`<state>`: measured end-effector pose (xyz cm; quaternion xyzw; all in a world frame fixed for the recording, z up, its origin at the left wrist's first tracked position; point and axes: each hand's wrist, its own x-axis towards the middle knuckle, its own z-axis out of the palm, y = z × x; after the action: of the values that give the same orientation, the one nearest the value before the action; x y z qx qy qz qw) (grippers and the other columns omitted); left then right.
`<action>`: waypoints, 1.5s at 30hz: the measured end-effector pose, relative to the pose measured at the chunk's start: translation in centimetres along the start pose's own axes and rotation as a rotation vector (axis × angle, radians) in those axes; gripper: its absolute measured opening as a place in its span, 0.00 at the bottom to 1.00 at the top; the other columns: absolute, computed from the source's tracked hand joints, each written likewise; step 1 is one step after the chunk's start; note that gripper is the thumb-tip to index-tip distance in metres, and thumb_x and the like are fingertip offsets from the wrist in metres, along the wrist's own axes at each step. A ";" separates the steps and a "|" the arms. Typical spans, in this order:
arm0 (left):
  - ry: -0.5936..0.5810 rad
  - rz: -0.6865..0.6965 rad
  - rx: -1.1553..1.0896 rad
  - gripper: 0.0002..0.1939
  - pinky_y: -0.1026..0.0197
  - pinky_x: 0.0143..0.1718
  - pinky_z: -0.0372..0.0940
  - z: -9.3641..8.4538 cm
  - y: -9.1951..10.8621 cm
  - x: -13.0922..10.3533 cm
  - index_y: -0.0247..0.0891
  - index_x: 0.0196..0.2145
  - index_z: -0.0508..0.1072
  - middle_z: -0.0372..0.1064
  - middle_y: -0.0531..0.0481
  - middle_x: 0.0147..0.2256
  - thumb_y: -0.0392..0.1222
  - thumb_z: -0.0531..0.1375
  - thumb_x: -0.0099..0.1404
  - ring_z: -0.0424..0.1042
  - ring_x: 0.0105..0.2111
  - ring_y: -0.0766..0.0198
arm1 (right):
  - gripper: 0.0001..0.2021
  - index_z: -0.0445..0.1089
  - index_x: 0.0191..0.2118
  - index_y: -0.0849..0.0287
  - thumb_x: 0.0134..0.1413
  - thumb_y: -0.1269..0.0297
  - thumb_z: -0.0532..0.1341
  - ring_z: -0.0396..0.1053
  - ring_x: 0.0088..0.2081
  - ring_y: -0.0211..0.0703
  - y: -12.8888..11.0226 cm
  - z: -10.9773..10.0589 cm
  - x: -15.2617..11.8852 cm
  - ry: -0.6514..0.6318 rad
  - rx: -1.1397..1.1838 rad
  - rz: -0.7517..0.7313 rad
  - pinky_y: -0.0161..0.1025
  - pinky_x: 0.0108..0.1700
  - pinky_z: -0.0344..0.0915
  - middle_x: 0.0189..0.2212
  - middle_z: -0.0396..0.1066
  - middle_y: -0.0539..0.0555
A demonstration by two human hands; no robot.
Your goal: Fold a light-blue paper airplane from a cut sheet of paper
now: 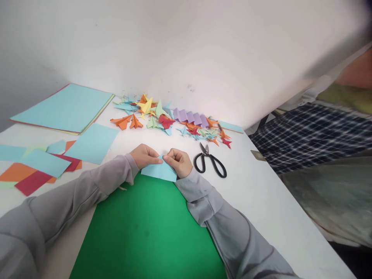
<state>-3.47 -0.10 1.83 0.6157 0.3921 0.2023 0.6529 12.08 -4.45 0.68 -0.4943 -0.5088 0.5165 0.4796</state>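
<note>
A light blue piece of paper (159,170) with a folded, pointed top is held between both hands over the far edge of a green sheet (145,228). My left hand (146,155) pinches it near the top from the left, thumb in front. My right hand (178,162) pinches the same paper by its upper right side, fingers curled. Just right of my right hand, black-handled scissors (216,164) lie on the white table with their blades slightly apart.
Folded paper shapes (145,105) and a pleated purple strip (190,117) lie along the wall. Large coloured sheets (69,106) are stacked at the back left, with loose cut pieces (33,182) nearer. Checked cloth (314,135) hangs beyond the table's right edge.
</note>
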 end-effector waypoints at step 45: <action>-0.129 -0.008 -0.013 0.16 0.70 0.11 0.41 0.0 0.3 -0.1 0.31 0.16 0.67 0.50 0.61 0.09 0.48 0.64 0.43 0.48 0.10 0.77 | 0.21 0.55 0.15 0.58 0.34 0.49 0.63 0.42 0.15 0.28 0.0 0.1 0.3 -0.028 -0.158 -0.093 0.31 0.17 0.39 0.10 0.47 0.41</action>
<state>-3.51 -0.16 2.14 0.6217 0.3503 0.1621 0.6816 11.94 -4.15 0.68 -0.4990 -0.5770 0.4588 0.4556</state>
